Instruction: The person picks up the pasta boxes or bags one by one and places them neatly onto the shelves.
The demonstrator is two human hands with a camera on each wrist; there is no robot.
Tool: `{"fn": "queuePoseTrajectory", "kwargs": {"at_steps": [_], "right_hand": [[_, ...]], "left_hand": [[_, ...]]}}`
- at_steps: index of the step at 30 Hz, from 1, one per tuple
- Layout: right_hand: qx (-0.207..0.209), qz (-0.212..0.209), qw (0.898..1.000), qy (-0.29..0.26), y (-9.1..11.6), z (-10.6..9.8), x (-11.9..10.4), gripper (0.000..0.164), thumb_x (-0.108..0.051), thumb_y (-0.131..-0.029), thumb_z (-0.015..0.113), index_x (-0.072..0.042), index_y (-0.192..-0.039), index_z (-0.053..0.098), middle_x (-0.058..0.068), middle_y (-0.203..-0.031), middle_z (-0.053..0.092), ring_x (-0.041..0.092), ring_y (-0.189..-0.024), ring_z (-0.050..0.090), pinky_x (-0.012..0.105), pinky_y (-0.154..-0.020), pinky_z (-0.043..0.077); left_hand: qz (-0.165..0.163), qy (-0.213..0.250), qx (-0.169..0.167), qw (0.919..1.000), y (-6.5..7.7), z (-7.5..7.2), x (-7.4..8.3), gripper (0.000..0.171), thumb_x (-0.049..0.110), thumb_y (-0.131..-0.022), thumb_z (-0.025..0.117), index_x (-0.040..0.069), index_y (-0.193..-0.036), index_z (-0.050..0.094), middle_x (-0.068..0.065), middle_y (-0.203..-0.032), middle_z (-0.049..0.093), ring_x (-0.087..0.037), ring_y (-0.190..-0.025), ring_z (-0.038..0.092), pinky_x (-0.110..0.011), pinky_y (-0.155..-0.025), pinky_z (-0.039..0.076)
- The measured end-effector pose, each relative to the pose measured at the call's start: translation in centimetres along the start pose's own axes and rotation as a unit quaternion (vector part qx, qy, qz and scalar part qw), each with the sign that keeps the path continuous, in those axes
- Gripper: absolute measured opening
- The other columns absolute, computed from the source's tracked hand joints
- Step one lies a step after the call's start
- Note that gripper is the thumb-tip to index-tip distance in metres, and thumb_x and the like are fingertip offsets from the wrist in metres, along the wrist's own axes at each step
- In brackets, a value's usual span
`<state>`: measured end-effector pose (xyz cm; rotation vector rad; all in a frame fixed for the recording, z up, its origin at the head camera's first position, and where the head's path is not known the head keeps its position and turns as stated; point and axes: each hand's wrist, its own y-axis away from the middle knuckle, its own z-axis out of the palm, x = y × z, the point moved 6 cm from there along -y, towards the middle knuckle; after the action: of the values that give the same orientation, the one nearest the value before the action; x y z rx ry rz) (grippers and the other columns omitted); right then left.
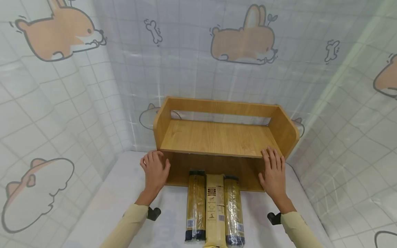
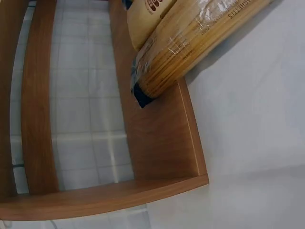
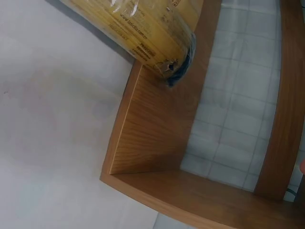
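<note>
A two-tier wooden shelf (image 1: 214, 137) stands against the back wall. At its left front corner my left hand (image 1: 155, 172) holds the side panel with bent fingers, the thumb on the inner side. My right hand (image 1: 274, 174) rests at the right front corner, its straight fingers on the upper board. Between the hands lie two clear packs of spaghetti (image 1: 196, 203) (image 1: 234, 210), with a cream-coloured packet (image 1: 215, 210) between them. Their far ends sit on the lower board (image 2: 157, 129), seen in the left wrist view. That view shows no part of my left hand.
White cloth (image 1: 124, 193) covers the surface under the shelf and packs. Sheeting printed with dogs and a grid (image 1: 192, 44) hangs behind, and similar walls (image 1: 90, 113) close in at both sides. Black straps with mounts (image 1: 153, 213) are on both wrists.
</note>
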<state>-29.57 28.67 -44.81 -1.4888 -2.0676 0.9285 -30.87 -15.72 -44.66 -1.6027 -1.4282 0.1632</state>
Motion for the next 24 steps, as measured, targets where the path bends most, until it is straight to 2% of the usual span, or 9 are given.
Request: {"fn": "queuePoseTrajectory", "kwargs": {"at_steps": [5, 11, 15, 19, 24], "right_hand": [[0.004, 0.004, 1.0, -0.01, 0.0, 0.1, 0.0, 0.106, 0.004, -0.068, 0.083, -0.009, -0.16, 0.034, 0.02, -0.167, 0.03, 0.043, -0.154, 0.026, 0.067, -0.123, 0.017], [0.004, 0.003, 0.999, -0.037, -0.1, -0.1, -0.2, 0.097, 0.005, -0.072, 0.077, -0.008, -0.159, 0.036, 0.022, -0.166, 0.033, 0.045, -0.152, 0.028, 0.069, -0.121, 0.017], [0.008, -0.012, 0.999, -0.052, -0.2, -0.5, -0.3, 0.09, 0.006, -0.074, 0.072, -0.006, -0.157, 0.04, 0.021, -0.163, 0.038, 0.044, -0.151, 0.031, 0.068, -0.122, 0.017], [0.029, -0.043, 0.996, -0.07, 0.1, -0.9, -0.6, 0.079, 0.008, -0.077, 0.062, -0.006, -0.154, 0.046, 0.019, -0.161, 0.042, 0.041, -0.149, 0.035, 0.053, -0.129, 0.016], [0.078, -0.079, 0.989, -0.098, 1.0, -1.1, -1.4, 0.07, 0.013, -0.074, 0.058, -0.004, -0.141, 0.06, 0.02, -0.153, 0.052, 0.044, -0.136, 0.047, 0.051, -0.115, 0.033]], "left_hand": [[-0.064, 0.025, 0.002, 0.9976, -0.1, -0.1, -1.2, 0.024, 0.013, -0.092, 0.066, -0.002, -0.104, 0.052, -0.022, -0.104, 0.052, -0.041, -0.101, 0.044, -0.062, -0.1, 0.025], [-0.128, 0.042, -0.015, 0.9908, -0.8, 0.1, -2.5, 0.034, 0.018, -0.092, 0.066, -0.003, -0.113, 0.049, -0.021, -0.111, 0.05, -0.04, -0.106, 0.046, -0.06, -0.098, 0.027], [-0.15, 0.052, -0.041, 0.9865, -1.7, 0.1, -2.7, 0.042, 0.018, -0.093, 0.066, -0.002, -0.124, 0.047, -0.021, -0.118, 0.05, -0.039, -0.11, 0.049, -0.06, -0.098, 0.031], [-0.162, 0.064, -0.077, 0.9817, -2.7, 0.3, -2.6, 0.053, 0.019, -0.095, 0.061, 0.0, -0.141, 0.042, -0.021, -0.133, 0.051, -0.043, -0.112, 0.057, -0.061, -0.095, 0.042], [-0.173, 0.087, -0.12, 0.9738, -3.1, 0.7, -2.6, 0.069, 0.018, -0.097, 0.056, 0.004, -0.158, 0.029, -0.02, -0.155, 0.044, -0.045, -0.129, 0.055, -0.063, -0.098, 0.048]]}}
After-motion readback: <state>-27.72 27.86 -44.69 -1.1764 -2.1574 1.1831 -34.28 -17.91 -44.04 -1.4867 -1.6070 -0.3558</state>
